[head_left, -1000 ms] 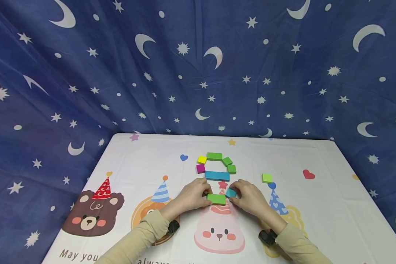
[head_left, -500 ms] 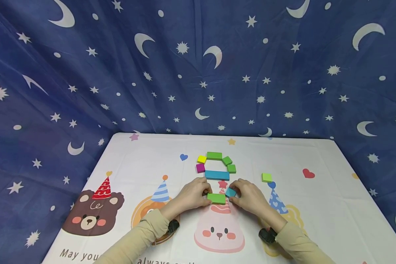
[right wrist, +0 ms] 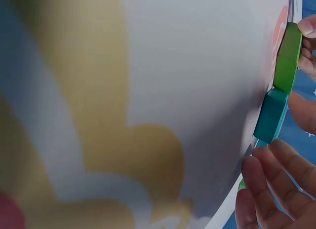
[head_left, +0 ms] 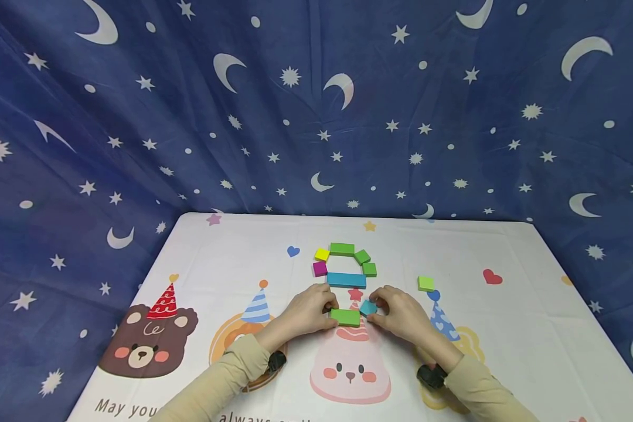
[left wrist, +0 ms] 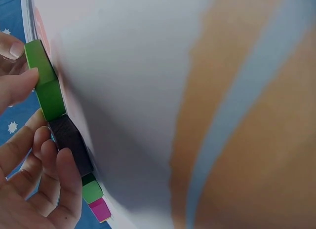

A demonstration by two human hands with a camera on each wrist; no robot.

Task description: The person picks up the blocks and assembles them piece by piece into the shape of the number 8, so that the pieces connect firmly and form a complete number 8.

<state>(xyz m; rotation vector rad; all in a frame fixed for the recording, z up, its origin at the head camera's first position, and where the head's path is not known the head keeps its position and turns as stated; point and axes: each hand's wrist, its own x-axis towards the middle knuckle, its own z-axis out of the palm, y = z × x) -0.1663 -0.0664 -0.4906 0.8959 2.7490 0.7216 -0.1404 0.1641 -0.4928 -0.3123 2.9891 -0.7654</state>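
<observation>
In the head view, a green block (head_left: 345, 317) lies lengthwise on the table between both hands. My right hand (head_left: 401, 313) pinches a small blue block (head_left: 368, 308) that sits tilted against the green block's right end. At the other end, my left hand (head_left: 307, 312) holds a dark block (left wrist: 70, 146) between thumb and fingers. The left wrist view shows that dark block against the green one, its true colour lost in shadow; from the head view the hand hides it. The left thumb also appears to touch the green block.
Behind the hands, a ring of blocks includes a long blue block (head_left: 346, 280), a purple block (head_left: 320, 269), a yellow block (head_left: 322, 255) and several green ones. A light green block (head_left: 425, 283) lies apart at right. A starry blue curtain (head_left: 316, 117) hangs behind the table.
Hardly anything differs. The right wrist has shifted slightly to the right while its fingers stay at the blue block. The left hand and the ring of blocks keep their places.
</observation>
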